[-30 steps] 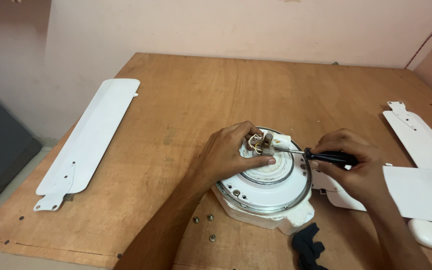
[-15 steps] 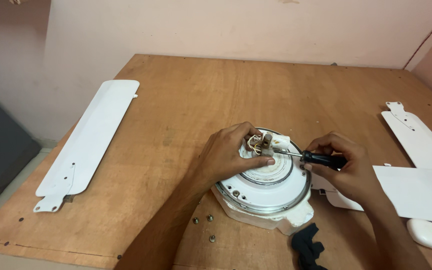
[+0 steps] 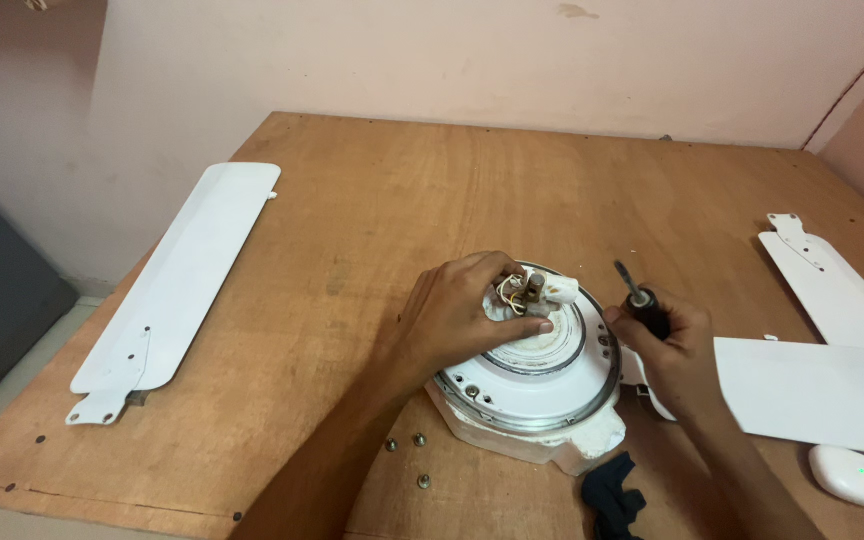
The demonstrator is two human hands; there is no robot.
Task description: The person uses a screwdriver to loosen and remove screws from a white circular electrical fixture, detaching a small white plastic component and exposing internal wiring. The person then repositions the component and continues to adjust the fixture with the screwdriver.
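A white ceiling fan motor point(image 3: 532, 385) rests on a white foam block point(image 3: 542, 445) on the wooden table point(image 3: 432, 200). My left hand point(image 3: 462, 310) grips the small white wired part and shaft point(image 3: 537, 292) at the motor's centre. My right hand point(image 3: 677, 355) holds a black-handled screwdriver point(image 3: 642, 300) just right of the motor, its tip pointing up and away from the shaft.
One white fan blade point(image 3: 177, 275) lies at the left, two more blades point(image 3: 832, 290) at the right. Three loose screws point(image 3: 412, 455) sit in front of the motor. A dark cloth point(image 3: 612, 500) and a small white case point(image 3: 852, 475) lie near the front edge.
My right hand has pulled the screwdriver back from the motor's centre and turned its tip upward. My left hand keeps its hold on the central part.
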